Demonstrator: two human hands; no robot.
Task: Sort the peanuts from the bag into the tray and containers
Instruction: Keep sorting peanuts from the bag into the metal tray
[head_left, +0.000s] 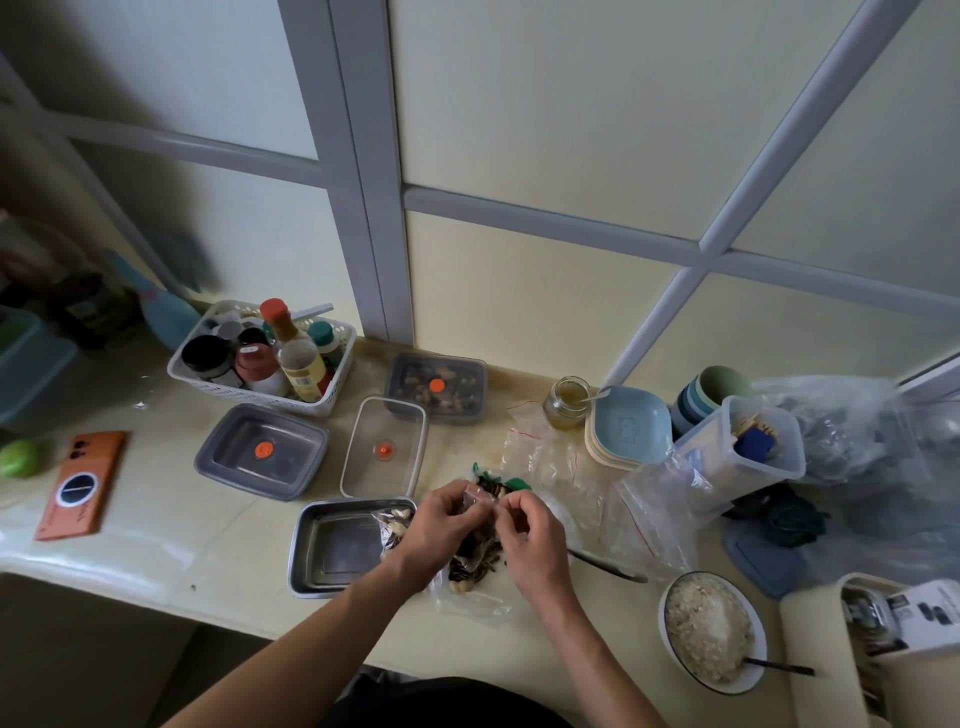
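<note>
A pale counter (156, 519) runs under a window. The left hand (439, 525) and right hand (530, 535) both pinch the top of a clear bag (475, 564) of seeds and peanuts (460, 587), just right of the steel tray (337, 551). Farther off sit a grey container (262, 452), a clear container (384, 447) and a far container (436, 387) with nuts inside.

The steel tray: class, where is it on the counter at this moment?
In the head view the steel tray lies at the front edge of the counter, just left of the left hand, with the clear container right behind it.
</note>
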